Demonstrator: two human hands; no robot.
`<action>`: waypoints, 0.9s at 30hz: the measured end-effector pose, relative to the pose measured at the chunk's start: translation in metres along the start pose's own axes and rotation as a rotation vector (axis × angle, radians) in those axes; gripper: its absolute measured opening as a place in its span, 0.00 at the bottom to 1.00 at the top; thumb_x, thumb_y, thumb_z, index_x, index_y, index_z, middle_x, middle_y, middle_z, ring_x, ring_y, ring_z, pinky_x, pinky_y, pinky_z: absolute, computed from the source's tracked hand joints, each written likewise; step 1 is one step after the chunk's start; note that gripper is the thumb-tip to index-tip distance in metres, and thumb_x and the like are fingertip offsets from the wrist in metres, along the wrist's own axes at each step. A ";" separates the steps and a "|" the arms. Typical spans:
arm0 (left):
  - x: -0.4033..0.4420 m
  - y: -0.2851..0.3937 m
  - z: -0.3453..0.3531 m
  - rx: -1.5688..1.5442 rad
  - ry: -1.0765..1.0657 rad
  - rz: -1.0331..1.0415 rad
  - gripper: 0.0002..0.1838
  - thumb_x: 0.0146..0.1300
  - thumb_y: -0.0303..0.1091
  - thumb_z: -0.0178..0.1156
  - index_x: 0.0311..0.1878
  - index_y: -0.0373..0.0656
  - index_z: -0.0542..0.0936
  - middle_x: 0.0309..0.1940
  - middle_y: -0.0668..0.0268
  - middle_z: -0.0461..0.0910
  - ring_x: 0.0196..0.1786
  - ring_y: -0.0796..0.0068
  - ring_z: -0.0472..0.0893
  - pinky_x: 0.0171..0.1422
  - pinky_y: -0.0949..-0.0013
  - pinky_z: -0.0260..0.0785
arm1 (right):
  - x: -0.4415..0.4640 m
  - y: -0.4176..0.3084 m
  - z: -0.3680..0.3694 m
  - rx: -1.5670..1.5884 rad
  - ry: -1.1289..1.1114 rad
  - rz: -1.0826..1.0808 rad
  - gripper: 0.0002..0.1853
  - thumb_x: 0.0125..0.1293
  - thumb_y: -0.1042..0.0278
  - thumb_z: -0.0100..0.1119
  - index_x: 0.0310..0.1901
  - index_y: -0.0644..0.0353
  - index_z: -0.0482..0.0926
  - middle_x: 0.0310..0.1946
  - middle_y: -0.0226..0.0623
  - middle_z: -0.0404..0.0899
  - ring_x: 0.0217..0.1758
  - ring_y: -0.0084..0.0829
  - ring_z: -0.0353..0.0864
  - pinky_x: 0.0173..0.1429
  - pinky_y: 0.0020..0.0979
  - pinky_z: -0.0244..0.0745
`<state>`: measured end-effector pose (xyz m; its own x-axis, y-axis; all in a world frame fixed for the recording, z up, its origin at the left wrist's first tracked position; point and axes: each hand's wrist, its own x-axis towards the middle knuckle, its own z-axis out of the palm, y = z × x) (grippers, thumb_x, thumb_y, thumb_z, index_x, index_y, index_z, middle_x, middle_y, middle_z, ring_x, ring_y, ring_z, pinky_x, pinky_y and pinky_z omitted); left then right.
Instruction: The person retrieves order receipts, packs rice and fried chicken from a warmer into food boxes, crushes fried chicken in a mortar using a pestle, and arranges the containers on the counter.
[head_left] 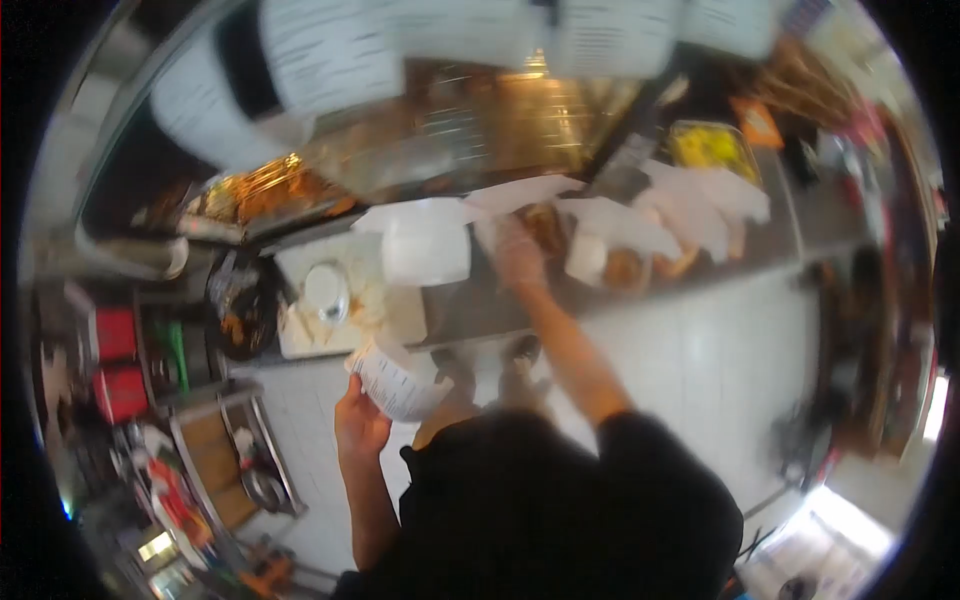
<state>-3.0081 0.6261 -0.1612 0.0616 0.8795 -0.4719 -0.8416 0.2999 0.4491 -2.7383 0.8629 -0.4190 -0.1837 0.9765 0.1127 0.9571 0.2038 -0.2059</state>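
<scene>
My left hand (362, 420) is closed on a white paper slip (393, 383) with printed lines, held over the counter's front edge. Farther right, my right hand (518, 258) reaches over the counter to the near side of a paper-lined box holding brown food (541, 228). That hand is blurred, and its fingers cannot be made out clearly. A closed white box (427, 242) lies to its left. To its right are white paper wraps (690, 208) and a small container of brown food (625, 269).
A cutting board (405, 318) bears a round white container (325, 288). Beside it sits a black bin (240, 310). A tray of yellow food (712, 150) stands at the back right. Behind the counter is a lit display case (450, 125), with paper sheets (330, 55) hanging above.
</scene>
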 end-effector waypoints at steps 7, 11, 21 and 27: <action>-0.023 0.036 -0.008 -0.269 0.102 0.129 0.24 0.77 0.43 0.43 0.68 0.36 0.65 0.65 0.56 0.71 0.67 0.58 0.71 0.74 0.52 0.60 | 0.022 -0.007 -0.084 0.035 -0.025 0.173 0.18 0.68 0.64 0.51 0.57 0.58 0.76 0.52 0.41 0.79 0.56 0.39 0.78 0.59 0.39 0.73; -0.049 0.077 -0.010 -0.265 0.047 0.209 0.23 0.77 0.41 0.42 0.67 0.35 0.66 0.62 0.54 0.74 0.66 0.59 0.73 0.73 0.54 0.62 | -0.020 -0.087 -0.113 0.719 0.043 -0.045 0.18 0.65 0.62 0.57 0.56 0.56 0.78 0.52 0.47 0.79 0.54 0.44 0.79 0.58 0.41 0.73; -0.124 0.246 -0.117 -0.395 0.027 0.311 0.21 0.76 0.39 0.44 0.61 0.32 0.70 0.57 0.55 0.78 0.60 0.62 0.77 0.68 0.59 0.66 | -0.090 -0.394 -0.221 1.484 -0.977 -0.439 0.14 0.67 0.65 0.59 0.53 0.56 0.81 0.52 0.45 0.80 0.58 0.39 0.78 0.63 0.35 0.71; -0.176 0.339 -0.225 -0.430 0.009 0.454 0.21 0.79 0.38 0.37 0.63 0.32 0.66 0.57 0.53 0.77 0.59 0.61 0.78 0.67 0.59 0.70 | -0.110 -0.538 -0.186 0.935 -0.883 -0.839 0.07 0.63 0.68 0.60 0.40 0.59 0.83 0.39 0.42 0.81 0.45 0.35 0.80 0.50 0.35 0.75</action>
<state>-3.4247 0.4896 -0.0970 -0.3557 0.8806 -0.3130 -0.9237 -0.2802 0.2614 -3.1910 0.6330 -0.1396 -0.9750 0.2211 -0.0202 0.0963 0.3394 -0.9357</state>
